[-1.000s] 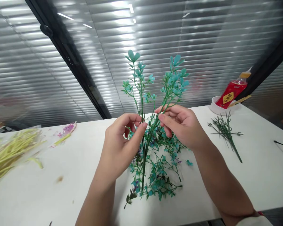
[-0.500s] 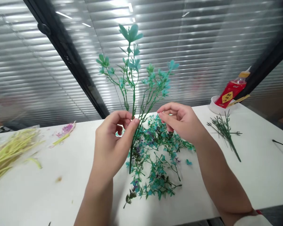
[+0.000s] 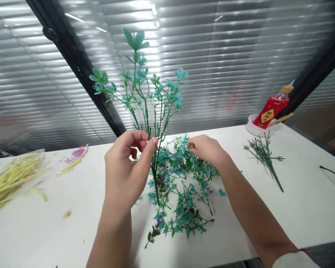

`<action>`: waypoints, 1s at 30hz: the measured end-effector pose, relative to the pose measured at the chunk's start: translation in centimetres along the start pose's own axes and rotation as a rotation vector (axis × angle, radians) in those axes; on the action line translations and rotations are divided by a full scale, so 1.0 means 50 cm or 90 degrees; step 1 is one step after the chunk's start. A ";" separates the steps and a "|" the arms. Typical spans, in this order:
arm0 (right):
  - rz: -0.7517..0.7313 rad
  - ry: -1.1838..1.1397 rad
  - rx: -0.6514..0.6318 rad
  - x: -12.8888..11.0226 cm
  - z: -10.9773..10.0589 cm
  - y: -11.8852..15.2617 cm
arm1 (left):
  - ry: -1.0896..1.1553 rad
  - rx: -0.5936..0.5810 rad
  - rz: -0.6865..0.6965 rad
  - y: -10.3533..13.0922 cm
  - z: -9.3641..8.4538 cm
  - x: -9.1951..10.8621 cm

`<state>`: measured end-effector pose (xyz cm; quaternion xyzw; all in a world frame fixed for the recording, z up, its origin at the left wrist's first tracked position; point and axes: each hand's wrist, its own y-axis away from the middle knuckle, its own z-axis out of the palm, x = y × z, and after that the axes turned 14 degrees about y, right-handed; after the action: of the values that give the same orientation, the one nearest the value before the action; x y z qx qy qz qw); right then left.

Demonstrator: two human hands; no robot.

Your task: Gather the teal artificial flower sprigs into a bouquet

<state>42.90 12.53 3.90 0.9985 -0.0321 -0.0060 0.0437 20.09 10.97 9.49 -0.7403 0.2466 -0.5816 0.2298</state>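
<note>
My left hand (image 3: 128, 163) pinches the stem of an artificial flower bunch (image 3: 146, 100) between thumb and fingers. The bunch stands upright, with teal flowers on branching green stems and its lower stem pointing down. My right hand (image 3: 208, 149) is over the back of a pile of loose artificial flower sprigs (image 3: 188, 204), its fingers curled together at the sprigs; what lies between the fingertips, if anything, is hidden. The pile mixes teal blossoms, green leaves and some purple bits, partly covered by my hands.
A bare green artificial stem (image 3: 268, 160) lies to the right. Behind it a red-labelled bottle (image 3: 270, 109) leans in a white round dish (image 3: 252, 126). Yellow strips (image 3: 13, 178) and a purple-and-yellow piece (image 3: 75, 156) lie at left. A dark cable (image 3: 333, 173) is at far right.
The flower bunch in my left hand has moved left and tilted slightly that way. My right hand has moved down to the sprigs, its fingers curling in.
</note>
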 end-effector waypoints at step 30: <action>-0.170 -0.056 0.051 -0.014 0.015 -0.023 | -0.017 -0.020 -0.004 0.002 -0.002 0.000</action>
<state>42.27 13.65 3.04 0.9936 0.0987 -0.0545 0.0013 20.00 10.90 9.45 -0.7524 0.2501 -0.5685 0.2194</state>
